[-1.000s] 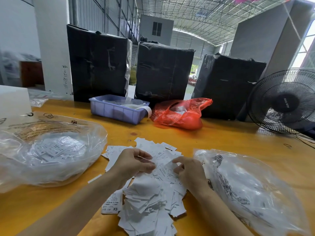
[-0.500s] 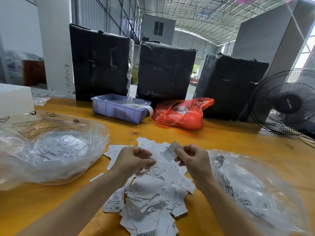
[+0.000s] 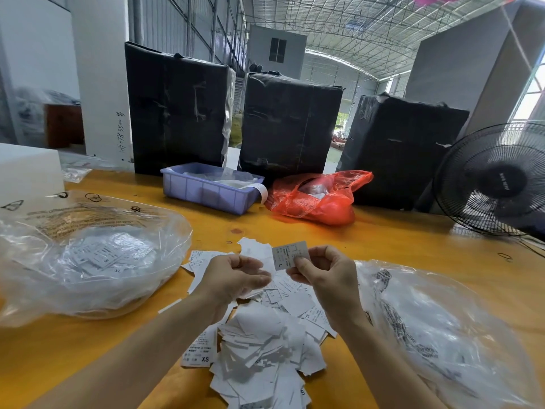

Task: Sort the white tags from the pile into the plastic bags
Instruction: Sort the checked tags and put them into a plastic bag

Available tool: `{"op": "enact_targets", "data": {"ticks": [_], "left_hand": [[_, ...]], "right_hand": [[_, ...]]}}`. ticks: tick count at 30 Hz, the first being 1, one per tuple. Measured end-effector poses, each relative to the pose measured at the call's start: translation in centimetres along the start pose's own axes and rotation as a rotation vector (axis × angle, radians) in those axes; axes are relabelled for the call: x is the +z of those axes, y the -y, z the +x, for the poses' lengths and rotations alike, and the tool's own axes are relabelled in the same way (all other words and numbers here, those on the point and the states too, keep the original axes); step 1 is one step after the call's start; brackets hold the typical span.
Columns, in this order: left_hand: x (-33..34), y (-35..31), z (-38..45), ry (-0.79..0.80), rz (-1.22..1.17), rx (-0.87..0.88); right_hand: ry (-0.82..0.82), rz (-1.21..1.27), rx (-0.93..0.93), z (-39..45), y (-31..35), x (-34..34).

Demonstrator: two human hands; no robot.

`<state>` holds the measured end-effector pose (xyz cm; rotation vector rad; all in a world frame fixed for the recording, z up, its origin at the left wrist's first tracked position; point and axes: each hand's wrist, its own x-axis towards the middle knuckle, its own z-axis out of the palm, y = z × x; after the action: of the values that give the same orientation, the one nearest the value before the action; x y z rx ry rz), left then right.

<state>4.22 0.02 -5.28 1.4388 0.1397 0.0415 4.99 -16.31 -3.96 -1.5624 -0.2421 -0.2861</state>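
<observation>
three black-wrapped bales [image 3: 290, 122] behind a lilac tray [image 3: 211, 188], red bag [image 3: 317, 199] and fan [image 3: 495, 180] (far right).

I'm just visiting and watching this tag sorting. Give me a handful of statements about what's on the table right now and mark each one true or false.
1. The right hand pinches a single tag marked L, lifted above the pile. True.
2. The left hand holds a pair of scissors. False: no scissors show; its fingers are curled over the pile.
3. A clear plastic bag holding tags lies on the left of the table. True.
4. The crumpled bag beside the lilac tray is green. False: that bag is red.
5. A black fan stands at the far right. True.
</observation>
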Motion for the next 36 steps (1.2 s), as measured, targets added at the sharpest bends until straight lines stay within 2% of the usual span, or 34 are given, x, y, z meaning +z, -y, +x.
{"op": "enact_targets", "data": {"ticks": [13,20,27,36], "left_hand": [[-0.1,0.2,0.1,0.021,-0.026,-0.024],[-0.2,0.3,0.4,-0.005,-0.036,0.0],[-0.1,0.0,0.0,0.015,0.046,0.005],[0.0,-0.7,-0.6,0.099,-0.039,-0.018]], "right_hand": [[0.051,-0.073,-0.004,-0.3,-0.3,0.3],[0.076,-0.073,0.054,-0.2,-0.4,0.1],[0.271,-0.097,0.195,0.0,-0.2,-0.3],[0.386,-0.253,0.157,0.2,0.1,-1.1]]}}
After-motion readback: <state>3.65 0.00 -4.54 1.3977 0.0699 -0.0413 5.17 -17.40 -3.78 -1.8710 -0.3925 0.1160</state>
